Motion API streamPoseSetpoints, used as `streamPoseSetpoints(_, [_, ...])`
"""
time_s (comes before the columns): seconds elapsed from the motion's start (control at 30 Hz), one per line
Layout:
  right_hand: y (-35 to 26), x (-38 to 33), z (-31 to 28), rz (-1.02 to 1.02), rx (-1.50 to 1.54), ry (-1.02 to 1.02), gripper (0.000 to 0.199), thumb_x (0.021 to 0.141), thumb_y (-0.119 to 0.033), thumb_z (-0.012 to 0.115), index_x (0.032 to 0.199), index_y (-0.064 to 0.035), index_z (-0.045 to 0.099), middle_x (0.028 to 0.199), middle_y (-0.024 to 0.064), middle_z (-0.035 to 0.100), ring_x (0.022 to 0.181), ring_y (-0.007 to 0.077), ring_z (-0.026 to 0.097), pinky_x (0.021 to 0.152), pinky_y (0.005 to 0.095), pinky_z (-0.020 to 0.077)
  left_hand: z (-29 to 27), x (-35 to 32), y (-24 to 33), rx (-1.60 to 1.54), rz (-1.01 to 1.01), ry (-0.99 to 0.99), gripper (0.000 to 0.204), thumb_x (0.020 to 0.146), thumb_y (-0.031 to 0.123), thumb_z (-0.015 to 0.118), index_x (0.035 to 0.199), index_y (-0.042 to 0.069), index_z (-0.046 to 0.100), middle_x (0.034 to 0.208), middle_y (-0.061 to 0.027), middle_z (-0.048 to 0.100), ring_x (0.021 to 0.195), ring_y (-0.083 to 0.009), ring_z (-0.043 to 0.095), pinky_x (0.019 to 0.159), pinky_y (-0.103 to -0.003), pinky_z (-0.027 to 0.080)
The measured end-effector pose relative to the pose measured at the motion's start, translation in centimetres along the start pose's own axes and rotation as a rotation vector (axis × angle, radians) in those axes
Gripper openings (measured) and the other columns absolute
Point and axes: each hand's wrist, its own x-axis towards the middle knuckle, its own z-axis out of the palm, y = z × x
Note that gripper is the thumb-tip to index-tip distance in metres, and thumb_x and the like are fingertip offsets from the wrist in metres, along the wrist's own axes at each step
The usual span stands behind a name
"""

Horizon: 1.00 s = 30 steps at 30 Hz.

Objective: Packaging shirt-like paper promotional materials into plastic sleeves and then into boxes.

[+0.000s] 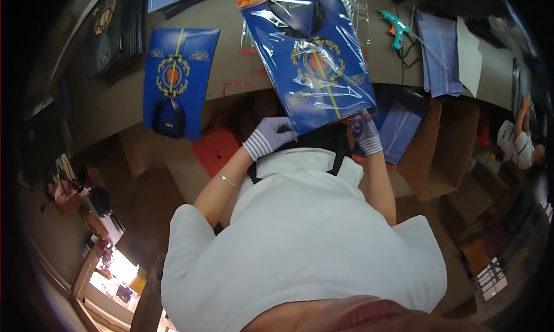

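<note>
A large blue printed card in a clear plastic bag (314, 92) lies partly on the table and juts over its near edge. It carries a gold wreath emblem, a yellow stripe and a dark shape near the top. My left hand (271, 137), in a striped grey-white glove, is closed on its lower left corner. At the lower right corner my right hand (366, 134), gloved alike, grips the bag; some of its fingers are hidden. To the left, a second blue card (179, 78) with a similar emblem and a black piece lies unbagged at the table edge.
A teal glue gun (397, 30) with a cord lies on the table (236, 72) at the right, beside a stack of blue sheets (437, 58). Dark stacked pieces (118, 32) stand far left. An open cardboard box (441, 153) is below the table at right. Another person (524, 141) is far right.
</note>
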Motion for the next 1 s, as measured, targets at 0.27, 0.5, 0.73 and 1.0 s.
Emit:
streamPoseSetpoints(0.27, [-13.3,-13.4,19.1,-0.797,-0.519,0.007,0.016,0.079,-0.01,0.057,0.095,-0.0045,0.06,0.072,0.0018,0.058,0.056,0.004,0.047,0.049,0.0177,0.0365,0.6,-2.9,5.4,0.246,0.423,-0.106,0.013,0.073,0.01,0.065,0.08,0.001,0.061,0.072,-0.0109,0.059,0.067,-0.0222,0.057,0.064,-0.029,0.047])
streamPoseSetpoints(0.5, [-12.6,-4.6,20.5,-1.175,-1.891,-0.311,0.026,0.076,-0.007,0.057,0.1,-0.0124,0.063,0.084,0.0092,0.062,0.072,0.0256,0.057,0.067,0.0323,0.0462,2.6,0.2,5.8,0.276,0.466,-0.216,0.009,0.078,0.005,0.056,0.078,-0.003,0.059,0.072,-0.0116,0.058,0.065,-0.0203,0.059,0.062,-0.028,0.048])
streamPoseSetpoints(0.73, [-14.4,2.1,3.9,-0.845,-1.341,0.271,0.016,0.078,-0.014,0.051,0.087,-0.0067,0.063,0.082,0.0118,0.063,0.069,0.0222,0.062,0.068,0.0297,0.0491,2.1,4.9,6.2,0.176,0.233,-0.054,0.008,0.081,0.004,0.055,0.08,-0.003,0.059,0.071,-0.0077,0.061,0.066,-0.0126,0.058,0.062,-0.025,0.047])
streamPoseSetpoints(1.0, [-28.8,7.4,-10.9,-0.086,-0.557,1.036,0.048,0.07,-0.045,0.067,0.095,-0.0057,0.054,0.081,0.008,0.057,0.068,0.019,0.056,0.051,0.0314,0.0446,3.4,17.8,5.8,0.755,0.465,0.209,0.014,0.072,0.013,0.064,0.079,0.004,0.057,0.072,-0.0079,0.056,0.069,-0.0243,0.055,0.068,-0.032,0.046])
